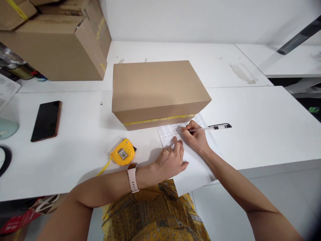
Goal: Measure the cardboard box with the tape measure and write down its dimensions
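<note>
My right hand (195, 135) is closed around a clear pen (210, 128), its tip down on a sheet of paper (193, 167). Rows of handwriting cover the upper part of the sheet, too small to read. My left hand (172, 159) lies on the paper with its fingers spread and slightly bent, holding nothing. Behind the hands stands a closed cardboard box (157, 87) with a yellow strip along its front; it overlaps the sheet's top edge. Left of my left hand rests a yellow tape measure (123, 152), some of its blade pulled out towards my forearm.
A dark phone (46, 120) lies on the white table (82, 150) to the left. More cardboard boxes (62, 47) are stacked at the back left. A pale green object (7, 129) sits at the left edge. The paper hangs over the table's front edge.
</note>
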A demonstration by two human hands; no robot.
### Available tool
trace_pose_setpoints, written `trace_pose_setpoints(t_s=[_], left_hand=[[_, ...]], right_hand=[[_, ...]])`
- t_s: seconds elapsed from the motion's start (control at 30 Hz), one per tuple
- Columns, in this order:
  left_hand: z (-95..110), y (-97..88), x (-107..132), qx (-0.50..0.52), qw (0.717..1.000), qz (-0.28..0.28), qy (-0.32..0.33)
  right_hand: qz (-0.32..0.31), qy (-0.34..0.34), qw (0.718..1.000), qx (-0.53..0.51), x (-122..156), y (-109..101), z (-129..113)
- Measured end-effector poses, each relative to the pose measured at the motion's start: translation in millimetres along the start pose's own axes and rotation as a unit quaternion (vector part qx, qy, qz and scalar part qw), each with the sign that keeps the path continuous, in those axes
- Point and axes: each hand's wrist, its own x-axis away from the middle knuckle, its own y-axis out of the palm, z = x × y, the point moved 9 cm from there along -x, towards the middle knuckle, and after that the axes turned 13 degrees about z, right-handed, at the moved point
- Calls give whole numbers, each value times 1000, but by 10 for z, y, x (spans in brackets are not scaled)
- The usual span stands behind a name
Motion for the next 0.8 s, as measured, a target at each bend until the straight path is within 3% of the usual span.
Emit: trace_pose_setpoints(t_s=[0.8], left_hand=[[2, 12, 0, -10, 1000, -8, 5]], right_hand=[[0, -7, 1000, 6, 9, -19, -35]])
